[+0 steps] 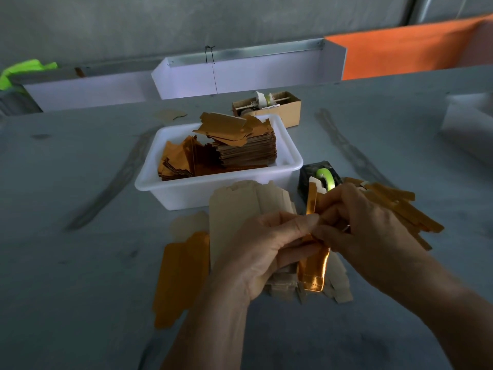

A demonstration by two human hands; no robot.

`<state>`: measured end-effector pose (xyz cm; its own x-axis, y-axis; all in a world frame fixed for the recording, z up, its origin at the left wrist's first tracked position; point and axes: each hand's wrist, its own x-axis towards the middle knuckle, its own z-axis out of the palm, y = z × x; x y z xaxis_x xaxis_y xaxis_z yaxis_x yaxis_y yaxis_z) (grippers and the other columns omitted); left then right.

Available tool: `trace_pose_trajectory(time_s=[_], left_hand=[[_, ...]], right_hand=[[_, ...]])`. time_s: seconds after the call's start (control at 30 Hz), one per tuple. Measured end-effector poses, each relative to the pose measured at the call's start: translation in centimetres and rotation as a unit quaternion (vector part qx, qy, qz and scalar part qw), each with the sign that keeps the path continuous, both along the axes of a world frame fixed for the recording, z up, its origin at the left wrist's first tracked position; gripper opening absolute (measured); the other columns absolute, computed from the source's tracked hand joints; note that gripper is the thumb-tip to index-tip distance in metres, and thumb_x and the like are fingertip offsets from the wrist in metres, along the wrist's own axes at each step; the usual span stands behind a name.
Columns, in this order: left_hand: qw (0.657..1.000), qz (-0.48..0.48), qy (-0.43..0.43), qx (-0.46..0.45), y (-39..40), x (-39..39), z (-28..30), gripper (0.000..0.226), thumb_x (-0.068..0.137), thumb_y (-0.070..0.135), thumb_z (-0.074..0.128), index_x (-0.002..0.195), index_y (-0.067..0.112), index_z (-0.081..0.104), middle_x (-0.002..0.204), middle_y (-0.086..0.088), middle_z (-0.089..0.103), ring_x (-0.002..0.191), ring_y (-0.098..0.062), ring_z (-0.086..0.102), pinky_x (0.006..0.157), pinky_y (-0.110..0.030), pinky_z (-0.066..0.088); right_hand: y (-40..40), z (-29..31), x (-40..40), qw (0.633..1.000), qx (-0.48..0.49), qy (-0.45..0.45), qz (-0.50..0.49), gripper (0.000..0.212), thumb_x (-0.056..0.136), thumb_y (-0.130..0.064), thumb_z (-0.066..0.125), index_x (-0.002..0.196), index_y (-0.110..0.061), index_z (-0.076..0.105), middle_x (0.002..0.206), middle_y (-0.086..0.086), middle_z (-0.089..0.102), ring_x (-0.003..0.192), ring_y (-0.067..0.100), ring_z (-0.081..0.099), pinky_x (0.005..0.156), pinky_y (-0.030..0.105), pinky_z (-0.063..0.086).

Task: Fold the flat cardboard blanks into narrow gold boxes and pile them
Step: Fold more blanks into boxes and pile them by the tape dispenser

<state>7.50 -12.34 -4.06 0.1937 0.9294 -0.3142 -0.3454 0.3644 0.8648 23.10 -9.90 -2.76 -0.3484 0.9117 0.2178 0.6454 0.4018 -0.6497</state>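
Note:
Both hands hold one narrow gold box blank [314,268] upright above the table. My left hand [269,249] grips its middle from the left, thumb and fingers curled round it. From the right, my right hand [365,231] pinches the same piece near its upper part. Beneath the hands lies a stack of flat blanks [234,209], beige side up. A single gold blank [181,276] lies flat to the left. Several folded narrow gold boxes [405,212] are piled to the right, behind my right hand.
A white plastic tub [288,169] holding several gold blanks stands behind the stack. A black tape dispenser [320,177] with a green roll sits to its right. A small brown carton [290,108] and white panels [240,76] stand at the back of the grey table.

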Motion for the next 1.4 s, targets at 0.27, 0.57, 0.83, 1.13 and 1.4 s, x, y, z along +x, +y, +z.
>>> trace_pose_trajectory(time_s=[0.27,0.57,0.83,1.13,1.4], left_hand=[[0.997,0.062,0.054,0.014,-0.1,0.9,-0.4,0.008,0.086,0.002,0.063,0.093,-0.001,0.066,0.086,-0.014,0.072,0.076,-0.024,0.073,0.066,-0.026,0.059],[0.996,0.075,0.038,0.013,-0.2,0.5,-0.6,0.004,0.087,0.003,0.062,0.089,0.004,0.065,0.084,-0.009,0.073,0.079,-0.023,0.073,0.068,-0.026,0.059],[0.996,0.09,0.021,0.006,-0.2,0.9,0.0,0.008,0.086,0.0,0.063,0.084,0.005,0.069,0.081,-0.008,0.073,0.076,-0.02,0.073,0.064,-0.024,0.058],[0.989,0.078,0.121,0.045,-0.6,0.8,1.5,0.025,0.09,0.005,0.06,0.112,0.015,0.061,0.099,-0.004,0.072,0.072,-0.014,0.073,0.052,-0.019,0.054],[0.768,0.221,0.6,0.038,-1.2,-5.9,0.7,0.037,0.095,0.04,0.05,0.125,0.02,0.054,0.11,0.006,0.06,0.089,-0.002,0.052,0.073,-0.021,0.037]], right_hand=[[-0.5,0.2,-0.3,0.998,-0.001,-0.043,-0.043,0.025,0.084,-0.025,0.066,0.094,-0.026,0.043,0.077,-0.009,0.061,0.069,0.002,0.059,0.059,0.016,0.048],[-1.3,0.4,-1.2,0.965,0.093,-0.19,-0.156,0.044,0.076,-0.06,0.053,0.094,-0.029,0.027,0.065,-0.015,0.036,0.054,0.001,0.043,0.048,0.021,0.042],[-0.9,-2.2,-0.8,0.967,-0.126,0.206,-0.085,0.014,0.084,-0.024,0.064,0.092,-0.034,0.06,0.079,-0.007,0.068,0.073,0.004,0.065,0.066,0.024,0.05],[0.1,-2.1,0.4,0.918,-0.171,0.331,-0.139,0.023,0.09,-0.019,0.057,0.09,-0.041,0.062,0.08,-0.004,0.067,0.075,0.014,0.066,0.066,0.029,0.05],[5.7,-4.7,8.2,0.946,0.044,-0.057,-0.315,0.026,0.096,-0.034,0.046,0.11,-0.018,0.061,0.084,0.007,0.054,0.068,0.026,0.051,0.059,0.032,0.042]])
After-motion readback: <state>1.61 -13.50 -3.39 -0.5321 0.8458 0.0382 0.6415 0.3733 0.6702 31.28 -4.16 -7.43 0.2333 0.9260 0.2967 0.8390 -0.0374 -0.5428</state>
